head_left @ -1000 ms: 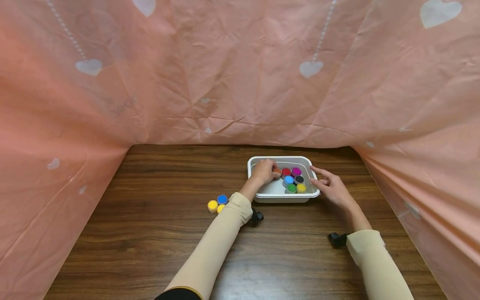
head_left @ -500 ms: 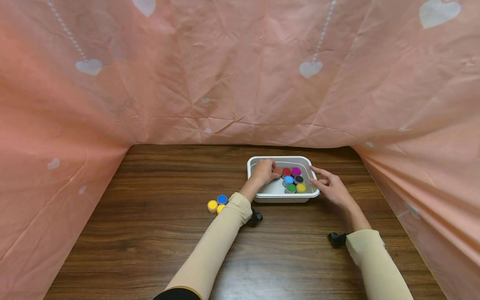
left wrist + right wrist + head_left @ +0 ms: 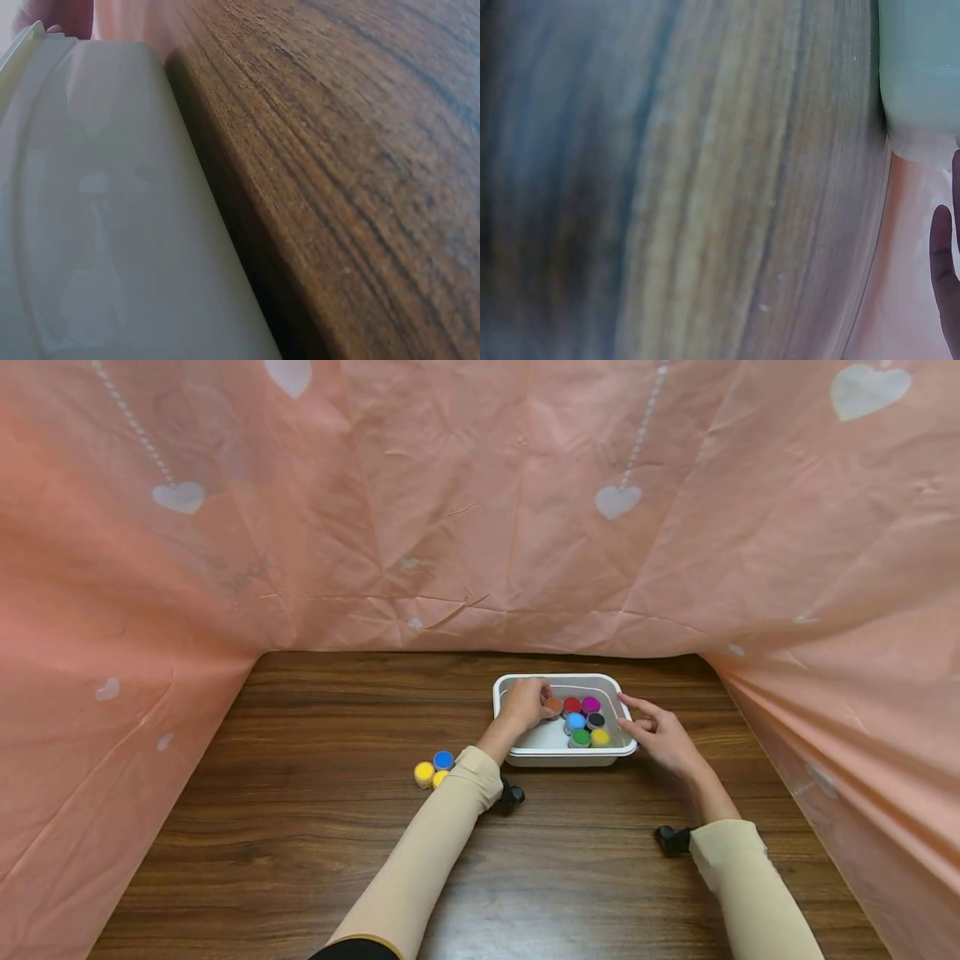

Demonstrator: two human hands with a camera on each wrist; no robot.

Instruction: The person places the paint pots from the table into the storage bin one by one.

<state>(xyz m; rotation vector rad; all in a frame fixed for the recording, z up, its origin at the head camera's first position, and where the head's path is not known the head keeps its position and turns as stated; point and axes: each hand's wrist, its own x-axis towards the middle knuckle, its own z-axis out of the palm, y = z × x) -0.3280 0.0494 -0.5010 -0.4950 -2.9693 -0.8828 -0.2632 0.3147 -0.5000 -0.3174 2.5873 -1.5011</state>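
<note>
A person's left hand [image 3: 525, 703] reaches into a white tray [image 3: 558, 757], fingers curled around an orange paint pot [image 3: 553, 704]. The right hand [image 3: 657, 737] rests relaxed and loose-fingered on the tray's right rim.

Head overview; wrist close-ups of tray [image 3: 112, 225]

Left hand [image 3: 527, 702] covers part of the orange pot [image 3: 553, 704], so grip on it can't be told. Third pot [image 3: 440, 776] on the worktop [image 3: 300, 827] is half hidden behind the left sleeve [image 3: 427, 860]. Left wrist view: tray [image 3: 112, 225] cut off by frame edge, no fingers seen. Right wrist view: blurred; only one fingertip [image 3: 943, 262] at the edge.
</note>
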